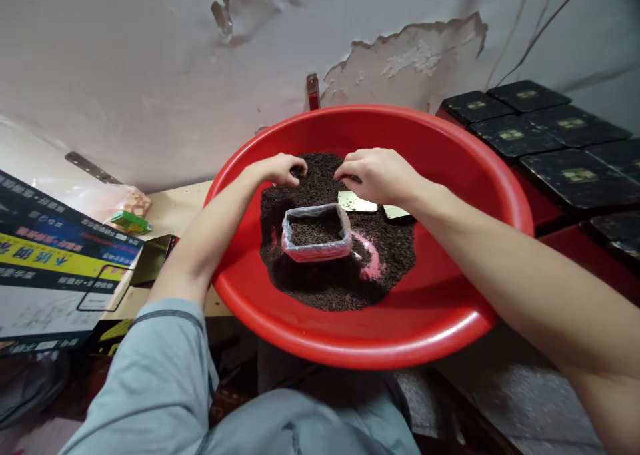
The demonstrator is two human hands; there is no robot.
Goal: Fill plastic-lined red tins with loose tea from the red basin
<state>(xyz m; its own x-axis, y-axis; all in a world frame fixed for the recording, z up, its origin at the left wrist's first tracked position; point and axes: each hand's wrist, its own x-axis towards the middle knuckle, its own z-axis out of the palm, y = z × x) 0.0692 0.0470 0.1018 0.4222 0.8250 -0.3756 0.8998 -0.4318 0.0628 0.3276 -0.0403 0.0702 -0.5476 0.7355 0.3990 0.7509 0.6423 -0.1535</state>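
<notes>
The lined box (317, 231) sits just before both hands (284, 169) (376, 173), apart, fingers curled into loose tea (345, 275).

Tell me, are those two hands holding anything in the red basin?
Both the left hand and right hand rest curled on the dark loose tea; whether either pinches any cannot be told.

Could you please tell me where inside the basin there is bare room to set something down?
The round red plastic basin is bare along its near and right inner wall. Its middle is crowded: dark loose tea, plastic-lined box, left hand, right hand.
</notes>
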